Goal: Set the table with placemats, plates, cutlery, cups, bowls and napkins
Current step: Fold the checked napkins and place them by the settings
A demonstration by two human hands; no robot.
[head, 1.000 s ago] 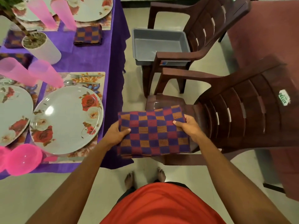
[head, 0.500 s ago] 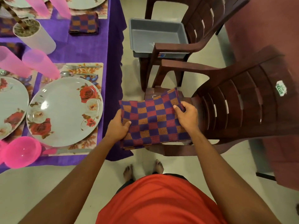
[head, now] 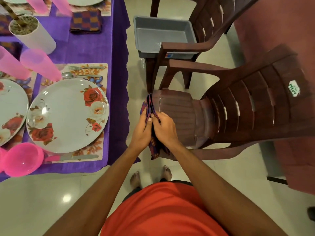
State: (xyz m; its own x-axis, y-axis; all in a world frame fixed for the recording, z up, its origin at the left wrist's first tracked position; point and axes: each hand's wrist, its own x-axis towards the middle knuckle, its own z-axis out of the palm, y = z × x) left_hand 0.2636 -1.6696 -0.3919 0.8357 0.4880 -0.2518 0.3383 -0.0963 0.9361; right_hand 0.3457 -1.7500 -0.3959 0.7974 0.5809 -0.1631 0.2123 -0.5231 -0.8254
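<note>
Cloth napkin (head: 154,149), folded upright, is pinched between left hand (head: 142,132) and right hand (head: 165,128), seemingly against the chair (head: 179,113).

Table (head: 115,48) at left. Placemat (head: 104,72) at table's near right corner, plate (head: 68,114) on it. Fork (head: 85,67) and spoon (head: 76,75) on placemat, far side of plate; knife (head: 80,157) on near side. Bowl (head: 22,160) near-left of plate, cup (head: 40,64) far-left. Pot (head: 32,34) farther back, second napkin (head: 86,22) right of it. Far chair (head: 213,19) right of table, tub (head: 162,34) on its seat. Near chair (head: 238,108) just before it. Napkin (head: 154,149) pinched between left hand (head: 141,132) and right hand (head: 164,128), at near chair's left seat edge, between chair and table.
</note>
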